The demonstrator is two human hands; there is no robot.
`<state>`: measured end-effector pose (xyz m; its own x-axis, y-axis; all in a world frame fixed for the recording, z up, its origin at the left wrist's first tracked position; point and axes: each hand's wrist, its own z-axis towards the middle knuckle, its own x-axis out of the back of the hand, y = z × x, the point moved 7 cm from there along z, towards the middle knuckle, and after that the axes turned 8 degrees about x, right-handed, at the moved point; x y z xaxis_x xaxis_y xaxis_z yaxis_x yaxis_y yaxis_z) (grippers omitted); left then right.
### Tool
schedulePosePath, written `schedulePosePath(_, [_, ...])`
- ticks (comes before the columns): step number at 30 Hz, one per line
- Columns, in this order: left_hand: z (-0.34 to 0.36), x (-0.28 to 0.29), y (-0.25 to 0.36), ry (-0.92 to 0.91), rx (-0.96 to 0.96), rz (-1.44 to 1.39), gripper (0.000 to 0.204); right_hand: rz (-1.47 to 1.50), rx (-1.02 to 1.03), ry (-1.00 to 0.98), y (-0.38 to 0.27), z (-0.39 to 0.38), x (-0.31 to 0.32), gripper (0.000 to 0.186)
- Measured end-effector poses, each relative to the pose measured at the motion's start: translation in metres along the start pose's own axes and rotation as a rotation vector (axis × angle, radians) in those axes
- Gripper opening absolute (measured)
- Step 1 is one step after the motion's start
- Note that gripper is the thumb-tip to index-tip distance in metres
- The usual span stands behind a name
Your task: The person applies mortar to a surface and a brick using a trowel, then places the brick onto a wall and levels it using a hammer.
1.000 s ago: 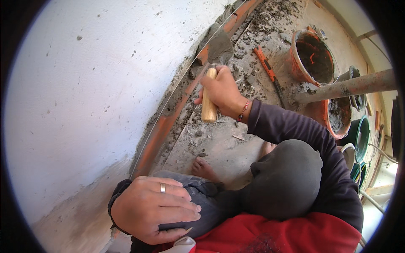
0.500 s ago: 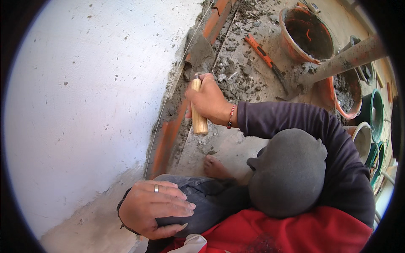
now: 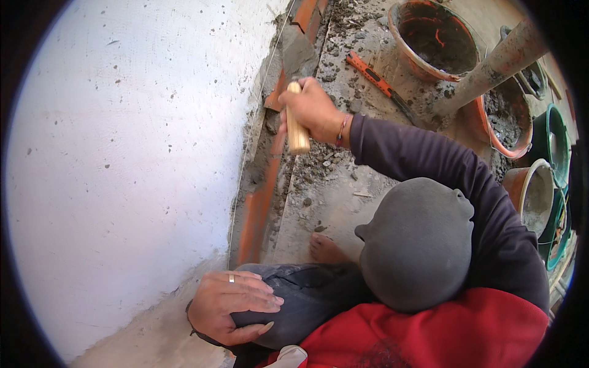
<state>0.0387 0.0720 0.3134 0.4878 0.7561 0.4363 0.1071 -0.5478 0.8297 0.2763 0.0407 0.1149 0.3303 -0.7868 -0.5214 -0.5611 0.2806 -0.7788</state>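
My right hand is closed around the pale wooden handle of a trowel. The trowel's grey, mortar-smeared blade points away from me, over a row of orange bricks beside the white wall. Wet grey mortar lies between the wall and the bricks. A thin taut string runs along that row. My left hand, with a ring on one finger, lies over my bent knee in dark trousers. Its fingers are stretched out and hold nothing.
An orange-handled tool lies on the mortar-strewn floor. Right of it, a mortar-caked pole slants past orange buckets and green buckets. My bare foot is beside the bricks. A rounded dark grey shape hides part of my right arm.
My right hand and the trowel have moved farther away along the brick row, uncovering a brick corner by the wall. My left hand stays on the knee; the view has shifted slightly.
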Motion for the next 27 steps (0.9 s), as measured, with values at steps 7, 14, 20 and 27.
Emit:
schedulePosePath(7, [0.007, 0.002, -0.002, -0.034, 0.02, -0.011, 0.025, -0.063, 0.16, 0.165, -0.04, 0.075, 0.029, 0.048])
schedulePosePath(14, [0.015, 0.003, -0.01, -0.05, 0.129, -0.068, 0.026, -0.091, 0.092, 0.123, -0.038, 0.089, 0.023, 0.056])
schedulePosePath(20, [0.022, 0.007, -0.018, -0.042, 0.194, -0.121, 0.026, 0.044, 0.089, 0.122, -0.053, 0.056, 0.04, 0.04])
schedulePosePath(27, [0.042, 0.01, -0.022, 0.02, 0.349, -0.106, 0.026, 0.31, -0.035, -0.115, -0.045, 0.047, 0.044, 0.026])
